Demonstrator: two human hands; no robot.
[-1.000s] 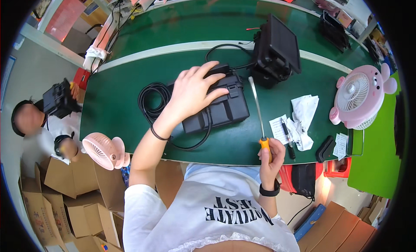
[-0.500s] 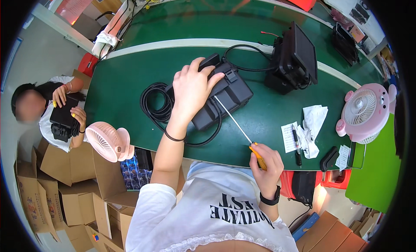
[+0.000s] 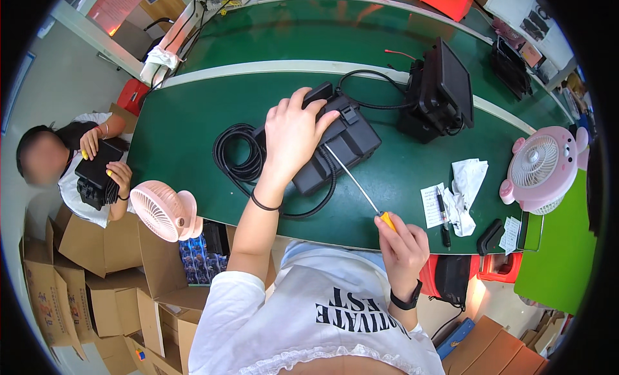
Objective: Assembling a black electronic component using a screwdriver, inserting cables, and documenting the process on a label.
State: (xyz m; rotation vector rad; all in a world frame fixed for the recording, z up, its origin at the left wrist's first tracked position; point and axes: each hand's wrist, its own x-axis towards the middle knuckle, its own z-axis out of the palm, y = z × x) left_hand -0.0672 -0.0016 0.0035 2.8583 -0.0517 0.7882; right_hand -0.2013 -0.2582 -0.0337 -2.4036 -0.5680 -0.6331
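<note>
A black plastic device housing (image 3: 364, 140) lies tilted on the green table. My left hand (image 3: 293, 133) grips it from above, thumb and fingers bent over its upper part. Closed around the yellow handle of a long-shafted screwdriver (image 3: 387, 220) is my right hand (image 3: 403, 249), near the table's front edge. The screwdriver's tip meets the housing's near side, beside a ribbed black cable; exactly what it touches is too small to tell. To the left of the housing rests a coil of black cable (image 3: 227, 153), partly behind my left forearm.
A black screen unit (image 3: 435, 95) stands at the back right, joined by cable to the housing. Right are paper (image 3: 431, 207), a pen (image 3: 445, 230), crumpled tissue (image 3: 461, 201) and a pink fan (image 3: 541, 162). Another pink fan (image 3: 161, 211) is left, near a co-worker (image 3: 97, 169) holding a black device.
My right fingers have shifted along the screwdriver's handle and cover it differently. The whole view has moved slightly; my left hand keeps its place on the housing.
</note>
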